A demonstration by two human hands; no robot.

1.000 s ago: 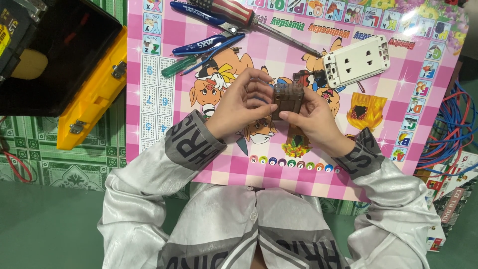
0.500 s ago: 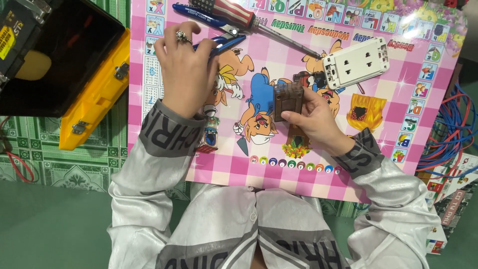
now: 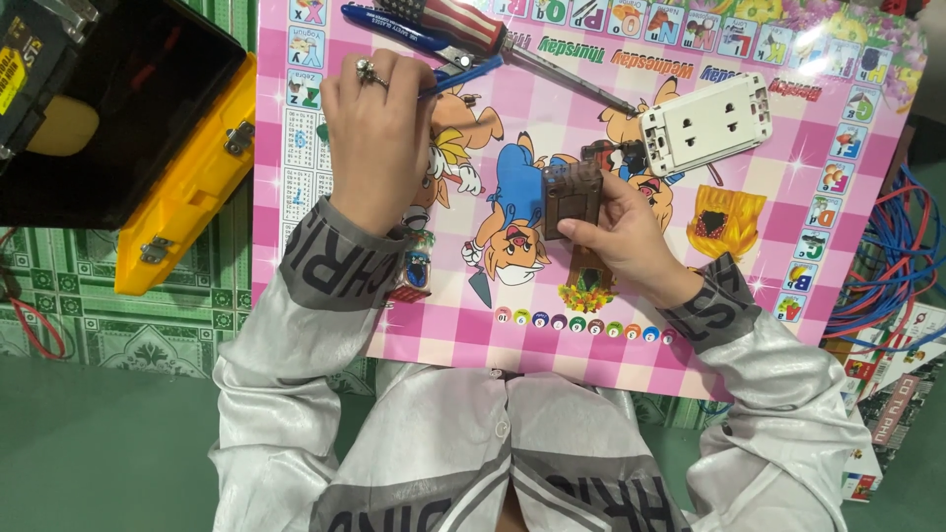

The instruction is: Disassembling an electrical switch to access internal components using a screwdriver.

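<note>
A person's right hand (image 3: 621, 232) pinches a small brown plastic part (image 3: 572, 197) above a pink cartoon mat (image 3: 788, 167), while the left hand (image 3: 379, 133) closes over blue-handled pliers (image 3: 463, 74); the white socket (image 3: 714, 123) lies untouched nearby.

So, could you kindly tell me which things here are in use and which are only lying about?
In use:
- brown socket block, held in the right hand
- blue-handled tool, under the left hand

Lying about:
- white socket plate
- striped screwdriver
- yellow toolbox
- coloured wires
</note>
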